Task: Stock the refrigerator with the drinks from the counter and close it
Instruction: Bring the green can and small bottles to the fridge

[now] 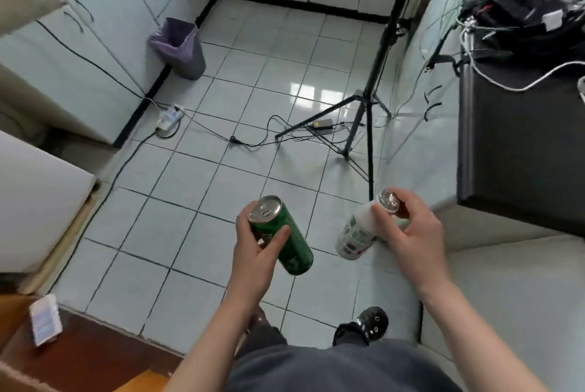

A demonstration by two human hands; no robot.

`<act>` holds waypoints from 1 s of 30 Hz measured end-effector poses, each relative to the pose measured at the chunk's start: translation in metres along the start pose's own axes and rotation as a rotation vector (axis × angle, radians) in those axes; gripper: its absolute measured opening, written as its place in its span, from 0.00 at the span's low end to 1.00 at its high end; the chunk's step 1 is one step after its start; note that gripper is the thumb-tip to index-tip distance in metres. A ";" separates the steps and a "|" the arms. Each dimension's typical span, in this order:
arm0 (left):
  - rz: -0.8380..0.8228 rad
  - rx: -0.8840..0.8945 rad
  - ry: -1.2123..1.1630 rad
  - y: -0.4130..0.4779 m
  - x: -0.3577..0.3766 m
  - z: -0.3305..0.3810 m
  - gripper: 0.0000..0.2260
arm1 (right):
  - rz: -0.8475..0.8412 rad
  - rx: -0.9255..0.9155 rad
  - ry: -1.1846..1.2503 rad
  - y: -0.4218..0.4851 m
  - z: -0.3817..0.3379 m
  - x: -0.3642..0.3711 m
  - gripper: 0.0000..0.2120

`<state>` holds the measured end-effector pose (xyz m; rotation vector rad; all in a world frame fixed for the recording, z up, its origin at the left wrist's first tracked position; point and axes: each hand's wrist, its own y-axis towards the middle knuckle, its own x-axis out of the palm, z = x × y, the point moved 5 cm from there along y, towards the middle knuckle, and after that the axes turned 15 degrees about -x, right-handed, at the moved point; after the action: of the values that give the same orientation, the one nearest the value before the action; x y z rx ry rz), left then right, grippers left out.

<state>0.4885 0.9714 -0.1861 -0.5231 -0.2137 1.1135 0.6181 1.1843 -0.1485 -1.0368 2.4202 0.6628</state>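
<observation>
Now, from the head camera, both drinks are in the air above the tiled floor (221,195), away from the counter (512,296) on the right. The left hand (253,260) is wrapped around a green can (297,252), with the thumb across its front. The can is smooth painted metal with a bright silver top, and its long axis leans with the top up-left and the base down-right. The right hand (411,233) grips a white bottle (354,238) near its shiny metal cap. The bottle is rounded and looks like plastic with a printed label (the print is too blurred to read). Its base points down-left.

A white box (38,201) at the left edge is possibly the refrigerator; I cannot see any door. If so, it lies to the left of both hands, and the left hand with the can is nearer.
</observation>
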 end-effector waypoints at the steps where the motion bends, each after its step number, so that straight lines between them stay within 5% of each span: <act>1: 0.032 0.003 -0.014 0.005 -0.030 0.001 0.23 | -0.016 -0.022 0.025 0.005 -0.016 0.023 0.12; 11: 0.420 0.024 -0.156 0.043 -0.291 -0.002 0.24 | -0.212 -0.212 0.158 0.052 -0.157 0.236 0.11; 30: 0.822 0.009 -0.368 0.172 -0.531 0.066 0.22 | -0.644 -0.538 0.285 0.244 -0.322 0.547 0.10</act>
<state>0.0918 0.5737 -0.1666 -0.3951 -0.3253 2.0155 0.0275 0.8474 -0.1277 -2.1236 1.9450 0.9909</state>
